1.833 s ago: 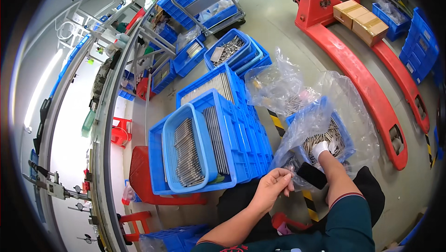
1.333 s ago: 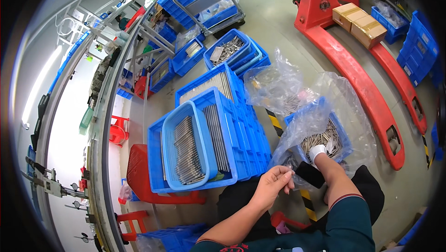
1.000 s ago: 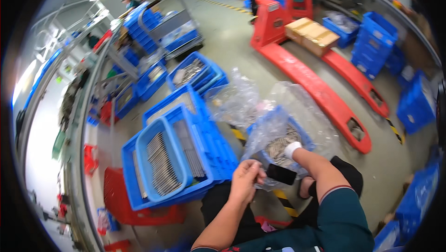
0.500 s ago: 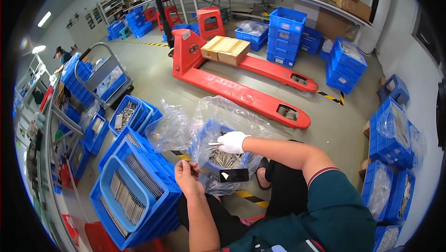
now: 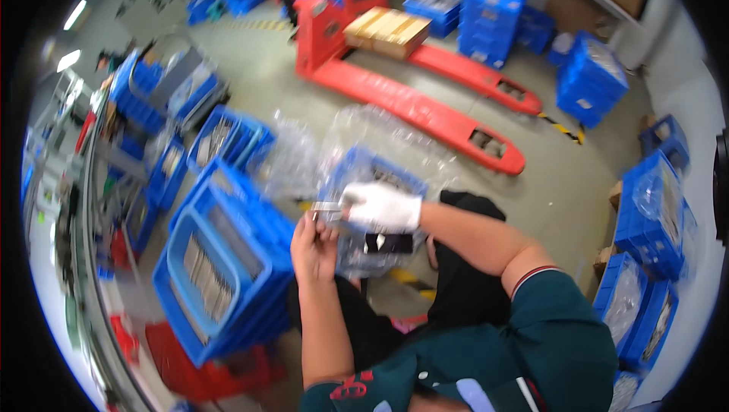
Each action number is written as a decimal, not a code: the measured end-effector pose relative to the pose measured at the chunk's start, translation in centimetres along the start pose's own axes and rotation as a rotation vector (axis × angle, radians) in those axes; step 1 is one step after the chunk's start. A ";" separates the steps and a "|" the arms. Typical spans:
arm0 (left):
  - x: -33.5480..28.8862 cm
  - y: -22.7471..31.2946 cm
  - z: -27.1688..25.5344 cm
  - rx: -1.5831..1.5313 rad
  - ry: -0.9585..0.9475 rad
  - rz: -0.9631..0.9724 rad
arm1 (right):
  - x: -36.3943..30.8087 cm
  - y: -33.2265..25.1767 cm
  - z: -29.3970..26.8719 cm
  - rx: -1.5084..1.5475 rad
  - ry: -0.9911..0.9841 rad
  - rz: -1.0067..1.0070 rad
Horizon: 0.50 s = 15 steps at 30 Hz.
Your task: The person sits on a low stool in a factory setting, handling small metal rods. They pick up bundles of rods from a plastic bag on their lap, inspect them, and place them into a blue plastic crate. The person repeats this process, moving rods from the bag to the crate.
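My gloved right hand (image 5: 382, 207) and my bare left hand (image 5: 314, 249) meet above a blue crate (image 5: 357, 160). Between their fingertips are a few short silvery metal pieces (image 5: 326, 211), blurred; both hands pinch them. The crate is lined with clear plastic film (image 5: 372, 127) that spills over its rim, and more slim metal pieces lie inside, partly hidden by my right hand. A black phone-like rectangle (image 5: 389, 243) with a white patch rests at the near side of the crate, below my right hand.
To my left, a light-blue basket (image 5: 199, 268) of metal rods sits on stacked blue crates (image 5: 262, 260). A red pallet jack (image 5: 402, 97) carrying a cardboard box (image 5: 387, 31) stands ahead. More blue crates (image 5: 649, 207) line the right wall. A red stool (image 5: 205, 359) is at lower left.
My right hand has drawn back from the crate with metal pieces and come to my left hand, whose fingers have closed on them. The view has shifted, so the surroundings sit higher.
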State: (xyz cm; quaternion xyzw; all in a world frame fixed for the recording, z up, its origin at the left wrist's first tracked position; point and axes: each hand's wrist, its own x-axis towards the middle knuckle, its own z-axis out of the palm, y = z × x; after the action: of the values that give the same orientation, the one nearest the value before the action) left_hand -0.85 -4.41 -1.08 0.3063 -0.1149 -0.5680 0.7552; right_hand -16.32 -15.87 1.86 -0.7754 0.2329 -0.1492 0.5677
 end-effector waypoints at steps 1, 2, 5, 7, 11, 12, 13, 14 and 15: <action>-0.2 0.3 -0.2 -0.018 -0.026 0.016 | 0.2 -0.4 0.0 -0.022 -0.003 -0.022; -0.4 0.6 -0.7 -0.053 -0.039 0.036 | 0.2 -1.7 0.1 -0.096 0.016 0.002; -0.6 0.7 -0.4 -0.145 -0.072 0.000 | 0.5 -0.8 0.6 -0.149 0.112 -0.176; -0.7 0.6 -0.4 -0.186 -0.108 -0.020 | 0.4 -1.3 0.7 -0.210 0.094 -0.160; -0.9 0.4 -0.7 -0.230 -0.111 -0.029 | 0.6 -1.7 1.2 -0.296 0.097 -0.110; -0.9 0.4 -0.5 -0.226 -0.111 -0.042 | 0.6 -2.0 1.2 -0.307 0.090 -0.090; -0.9 0.3 -0.2 -0.226 -0.114 -0.056 | 0.6 -2.0 1.2 -0.322 0.083 -0.069; -0.8 0.2 -0.1 -0.235 -0.134 -0.074 | 0.7 -1.8 1.2 -0.345 0.088 -0.099; -0.8 0.2 -0.3 -0.229 -0.130 -0.079 | 0.8 -1.5 1.2 -0.367 0.093 -0.128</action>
State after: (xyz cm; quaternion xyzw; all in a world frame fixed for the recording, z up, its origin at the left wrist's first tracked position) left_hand -0.82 -3.53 -1.02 0.1849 -0.0857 -0.6256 0.7531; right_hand -14.73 -14.93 2.88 -0.8714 0.2323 -0.1756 0.3947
